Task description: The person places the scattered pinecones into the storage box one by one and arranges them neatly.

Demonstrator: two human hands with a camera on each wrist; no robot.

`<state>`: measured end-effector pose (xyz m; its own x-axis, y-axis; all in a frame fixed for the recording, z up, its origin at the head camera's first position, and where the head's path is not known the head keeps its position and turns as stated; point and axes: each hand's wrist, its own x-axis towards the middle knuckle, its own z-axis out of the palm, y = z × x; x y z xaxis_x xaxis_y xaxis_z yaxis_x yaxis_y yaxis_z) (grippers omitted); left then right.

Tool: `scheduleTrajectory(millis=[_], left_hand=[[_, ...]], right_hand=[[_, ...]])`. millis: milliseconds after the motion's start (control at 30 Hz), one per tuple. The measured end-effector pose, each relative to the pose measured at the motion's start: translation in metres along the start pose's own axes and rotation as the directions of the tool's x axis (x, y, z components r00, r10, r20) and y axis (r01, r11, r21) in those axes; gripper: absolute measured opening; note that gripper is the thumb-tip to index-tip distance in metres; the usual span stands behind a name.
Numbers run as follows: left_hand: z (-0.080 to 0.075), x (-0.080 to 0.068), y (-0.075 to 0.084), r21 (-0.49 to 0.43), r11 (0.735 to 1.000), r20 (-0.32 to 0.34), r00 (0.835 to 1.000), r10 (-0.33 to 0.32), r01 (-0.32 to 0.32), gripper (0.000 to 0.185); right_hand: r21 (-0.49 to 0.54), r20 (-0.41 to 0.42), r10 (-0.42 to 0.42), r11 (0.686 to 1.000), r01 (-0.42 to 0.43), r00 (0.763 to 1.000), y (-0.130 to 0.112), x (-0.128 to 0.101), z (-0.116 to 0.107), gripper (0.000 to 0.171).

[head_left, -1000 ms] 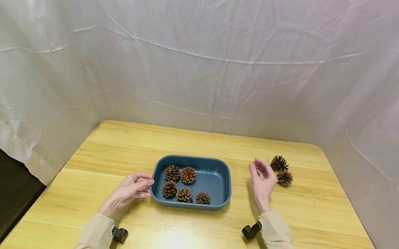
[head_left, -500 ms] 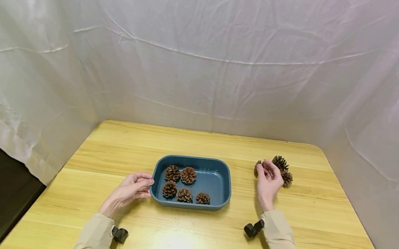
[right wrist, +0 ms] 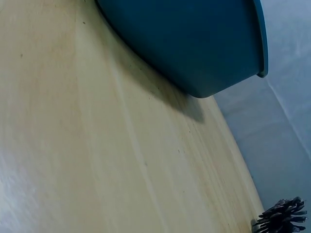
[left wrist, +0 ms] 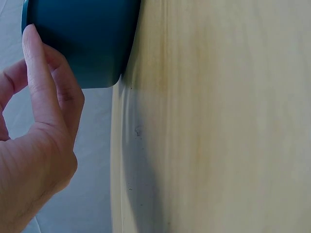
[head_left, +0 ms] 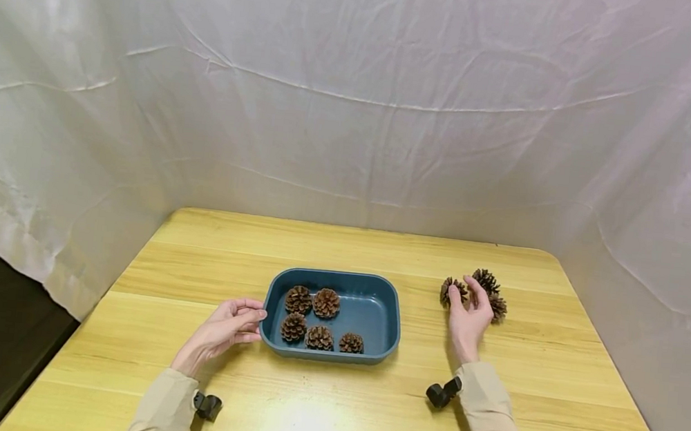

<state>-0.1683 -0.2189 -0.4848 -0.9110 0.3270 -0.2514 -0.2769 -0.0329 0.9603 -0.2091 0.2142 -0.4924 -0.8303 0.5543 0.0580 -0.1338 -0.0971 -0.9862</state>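
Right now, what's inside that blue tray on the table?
Five pine cones lie inside the blue tray, all in its left half; the right half shows bare bottom. The floor beneath the cones is covered. The left hand touches its left rim.

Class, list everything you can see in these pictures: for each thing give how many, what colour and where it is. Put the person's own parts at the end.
tray: one, dark teal, middle of the table.
pine cones in the tray: five, brown, in its left and front part.
pine cones on the table: three, brown, right of the tray, clustered round the right hand's fingers.
table: one, light yellow wood.
backdrop cloth: one, white, creased, behind and at both sides of the table.
wrist cameras: two, black, one at each cuff.
sleeves: two, beige.
left hand: one, fingers at the tray's left wall.
right hand: one, thumb and fingers round a pine cone on the table.
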Motion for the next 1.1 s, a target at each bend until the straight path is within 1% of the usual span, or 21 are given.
scheduleTrajectory(millis=[167,233,500,700,867,1000,1100], left_hand=[[-0.001,0.000,0.000,-0.003,1.000,-0.002,1.000,-0.006,0.006,0.027],[-0.001,0.000,0.000,-0.007,1.000,0.000,1.000,-0.007,0.007,0.027],[0.000,0.000,0.001,-0.016,1.000,0.016,1.000,-0.002,0.002,0.025],[0.000,-0.001,0.002,-0.020,1.000,0.019,1.000,-0.003,0.003,0.024],[0.000,0.000,0.002,-0.022,1.000,0.017,1.000,-0.004,0.005,0.023],[0.000,-0.001,0.002,-0.022,1.000,0.019,1.000,-0.004,0.005,0.023],[0.000,-0.001,0.003,-0.021,1.000,0.019,1.000,-0.005,0.005,0.023]], right_hand=[[-0.020,0.009,0.020,1.000,-0.020,1.000,0.002,0.002,-0.002,0.043],[-0.035,0.013,0.046,0.998,-0.046,0.999,0.002,0.003,-0.003,0.044],[-0.149,0.046,0.106,0.984,-0.098,0.993,0.003,0.006,-0.007,0.050],[-0.263,0.097,0.131,0.960,-0.102,0.987,0.005,0.009,-0.011,0.053],[-0.350,0.136,0.134,0.933,-0.078,0.982,0.006,0.011,-0.014,0.057],[-0.371,0.147,0.142,0.925,-0.079,0.979,0.007,0.013,-0.015,0.057],[-0.355,0.139,0.169,0.928,-0.111,0.976,0.008,0.014,-0.014,0.057]])
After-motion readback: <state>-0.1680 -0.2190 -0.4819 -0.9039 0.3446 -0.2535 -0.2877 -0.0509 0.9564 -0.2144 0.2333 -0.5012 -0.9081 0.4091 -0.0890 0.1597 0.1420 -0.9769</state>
